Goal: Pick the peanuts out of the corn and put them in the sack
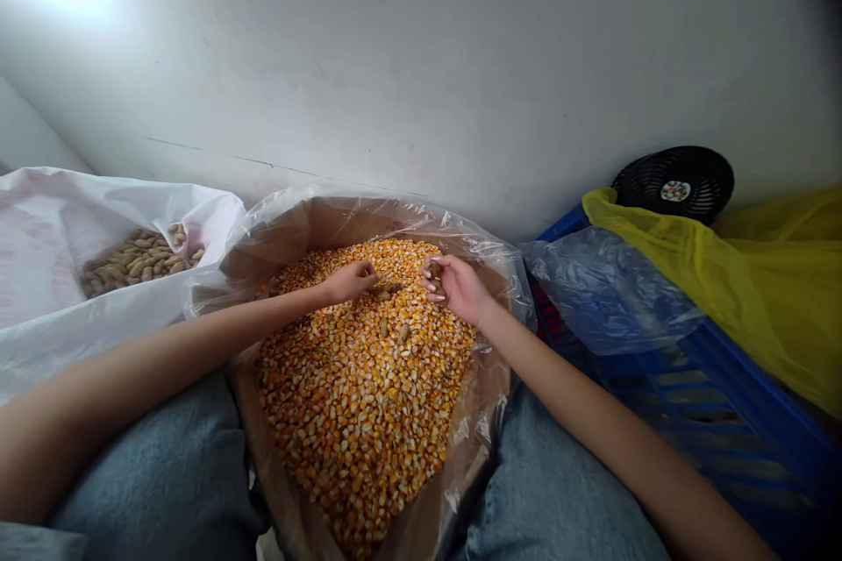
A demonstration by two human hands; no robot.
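Loose corn kernels (359,403) fill a plastic-lined box (267,237) between my knees. My left hand (350,282) is just over the far part of the corn, its fingers curled together; whatever they hold is hidden. Across from it, my right hand (464,287) is turned palm inward with bent fingers around a few unshelled peanuts (433,268). Two more peanuts lie on the kernels nearer to me, one of them a pale peanut (403,333). Other brownish pods rest on the corn beside my left fingertips.
At the left stands a white sack (217,202) with many unshelled peanuts (141,261) inside. To the right is a blue plastic crate (737,368), partly covered by clear plastic (611,289) and yellow mesh (776,280). A black round fan-like object (697,180) sits behind it, near the wall.
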